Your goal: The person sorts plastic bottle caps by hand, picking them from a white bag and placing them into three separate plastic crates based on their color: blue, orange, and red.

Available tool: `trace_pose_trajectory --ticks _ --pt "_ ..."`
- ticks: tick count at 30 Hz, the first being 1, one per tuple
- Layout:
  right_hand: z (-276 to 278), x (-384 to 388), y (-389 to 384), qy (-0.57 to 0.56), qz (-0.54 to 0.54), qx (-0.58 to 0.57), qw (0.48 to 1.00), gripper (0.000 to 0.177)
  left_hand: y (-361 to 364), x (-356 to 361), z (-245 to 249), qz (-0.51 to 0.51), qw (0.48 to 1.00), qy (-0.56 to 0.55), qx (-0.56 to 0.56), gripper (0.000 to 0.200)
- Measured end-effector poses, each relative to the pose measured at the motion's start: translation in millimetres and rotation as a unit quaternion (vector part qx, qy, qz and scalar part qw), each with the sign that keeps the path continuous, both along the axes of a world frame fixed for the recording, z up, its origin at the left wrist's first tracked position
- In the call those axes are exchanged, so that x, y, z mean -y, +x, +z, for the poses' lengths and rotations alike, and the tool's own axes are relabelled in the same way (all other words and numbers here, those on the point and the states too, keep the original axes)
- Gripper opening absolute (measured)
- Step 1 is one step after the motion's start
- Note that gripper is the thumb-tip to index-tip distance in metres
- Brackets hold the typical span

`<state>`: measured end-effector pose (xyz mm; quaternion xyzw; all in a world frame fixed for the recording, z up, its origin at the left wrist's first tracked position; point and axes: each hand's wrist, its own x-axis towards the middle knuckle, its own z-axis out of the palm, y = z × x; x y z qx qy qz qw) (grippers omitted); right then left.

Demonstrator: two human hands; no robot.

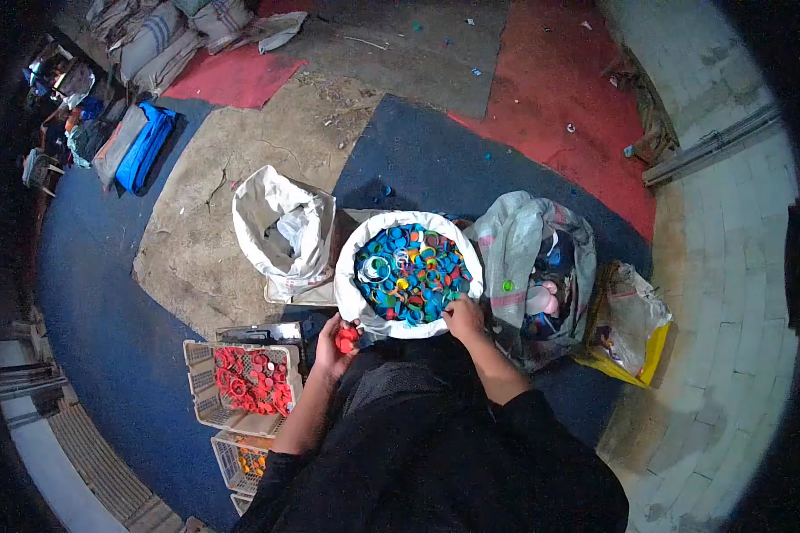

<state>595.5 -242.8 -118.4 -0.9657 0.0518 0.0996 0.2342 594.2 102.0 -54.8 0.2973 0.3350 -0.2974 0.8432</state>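
Note:
A white sack (350, 251) with a rolled-down rim stands in front of me, filled with mixed plastic bottle caps (415, 274), mostly blue with some green, orange and yellow. My left hand (331, 350) is left of the sack's near edge, its fingers curled around several red bottle caps (347, 337). At the near right rim, my right hand (464, 318) reaches in over the caps with its fingers drawn together. Whatever those fingers hold is too small to make out. Low on the left, a crate (196, 377) contains red caps (251, 377).
Another white sack (256, 233) stands open at left. To the right are a greyish woven sack (508, 258) of mixed items and a yellow-edged bag (653, 354). A second crate (228, 464) holds orange pieces. Filled sacks (156, 44) lie at the back; a block wall (729, 355) runs along the right.

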Motion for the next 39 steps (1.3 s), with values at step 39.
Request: trace_pose_trajectory --ticks 39 --pt "199 -141 61 0.260 0.224 0.165 0.925 0.013 38 46 63 -0.007 0.995 -0.090 0.049 0.045"
